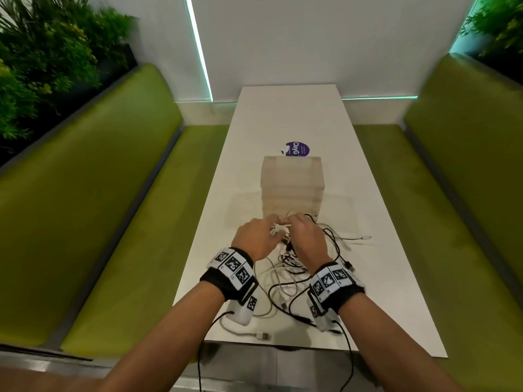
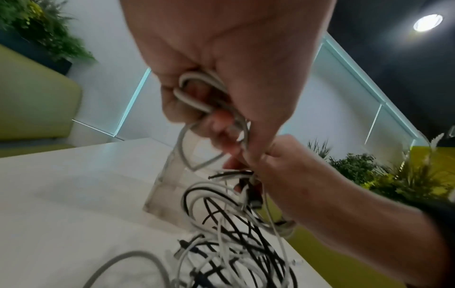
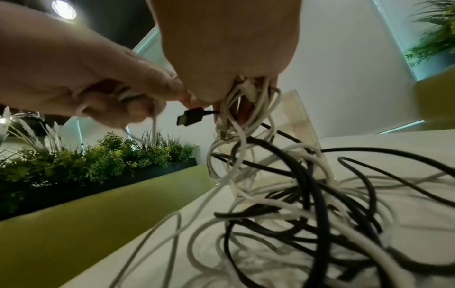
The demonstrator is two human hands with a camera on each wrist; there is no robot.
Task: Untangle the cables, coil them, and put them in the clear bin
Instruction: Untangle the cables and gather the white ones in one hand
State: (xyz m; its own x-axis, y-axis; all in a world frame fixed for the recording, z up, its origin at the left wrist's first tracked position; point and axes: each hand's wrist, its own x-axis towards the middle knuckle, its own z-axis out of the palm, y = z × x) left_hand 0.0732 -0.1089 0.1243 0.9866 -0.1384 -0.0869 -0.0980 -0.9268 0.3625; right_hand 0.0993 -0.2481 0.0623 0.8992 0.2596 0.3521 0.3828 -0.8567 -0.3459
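Note:
A tangle of white and black cables (image 1: 294, 267) lies on the white table (image 1: 283, 114) in front of the clear bin (image 1: 291, 182). My left hand (image 1: 256, 236) curls its fingers round loops of a white cable (image 2: 197, 91). My right hand (image 1: 307, 236) grips a bunch of white cables (image 3: 243, 109) lifted from the tangle, with a black plug (image 3: 191, 117) sticking out beside them. Both hands meet just above the pile, close to the bin's near wall. The tangle (image 3: 307, 204) hangs from my right hand down to the table.
A purple round sticker (image 1: 297, 149) lies behind the bin. Green benches (image 1: 127, 207) flank the table on both sides, with plants behind them. A white USB plug (image 1: 263, 336) lies near the table's front edge. Black wires run from both wrist cameras down past the edge.

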